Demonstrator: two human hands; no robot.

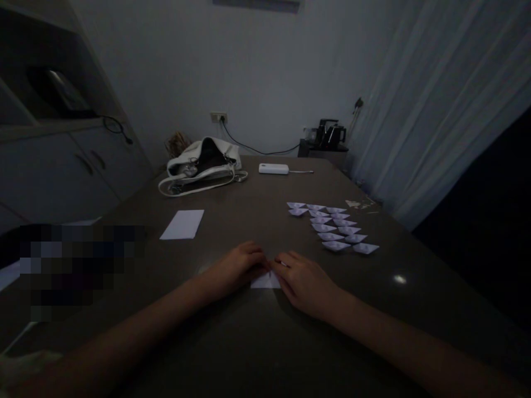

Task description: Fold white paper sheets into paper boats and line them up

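Note:
A small folded sheet of white paper (264, 281) lies on the dark table in front of me, with its upper part under my fingers. My left hand (240, 265) has its fingers curled and pressed onto the paper's left side. From the right, my right hand (305, 282) pinches the paper's other side, a ring-like band showing on one finger. Both sets of fingertips nearly meet at the top fold. To the right stand rows of several folded paper boats (332, 228). A stack of white paper (182, 224) rests to the left of my hands.
Farther back on the table (249, 204) are a white handbag (203, 166) and a white power bank (274, 169) with a short cable. Paper scraps (359, 204) lie near the right edge. A black kettle (332, 134) stands beyond the table, and a pale curtain (406, 110) hangs at right.

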